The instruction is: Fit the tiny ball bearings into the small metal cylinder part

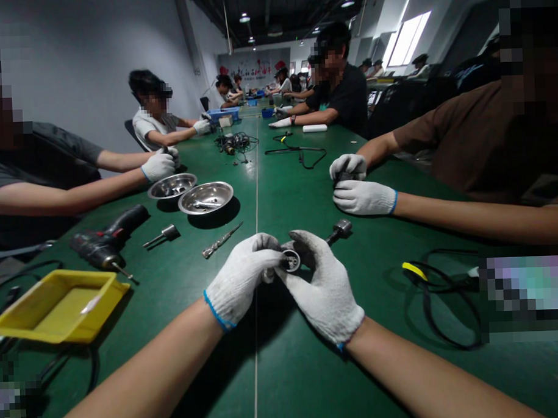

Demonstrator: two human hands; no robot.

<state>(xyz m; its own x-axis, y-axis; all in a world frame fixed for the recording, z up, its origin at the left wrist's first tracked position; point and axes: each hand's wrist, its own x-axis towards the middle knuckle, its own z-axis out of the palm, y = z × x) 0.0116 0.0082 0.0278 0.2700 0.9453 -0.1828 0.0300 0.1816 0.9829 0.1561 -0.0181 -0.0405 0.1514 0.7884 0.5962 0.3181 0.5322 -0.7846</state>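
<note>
Above the green table (289,385), a small round part (292,261) faces this way, pinched in the grip of the left hand (242,274), while the right hand (325,286) curls loosely round its other side, maybe holding it too.

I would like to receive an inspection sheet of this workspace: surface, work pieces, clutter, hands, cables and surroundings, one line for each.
Surface: green tabletop, with a pale line running lengthwise.
Job's things: small round part, held off the tabletop; its inner detail is too small to tell.
Clutter: power drill, yellow tray, slim screwdriver-like tool, two metal bowls with small pieces inside.
Hands: left hand and right hand, both white-gloved, hold the part between them.
Cables: looped black cable at the right; dark wire tangle farther along.
Surroundings: other people along both sides; ceiling lamps lit.
</note>
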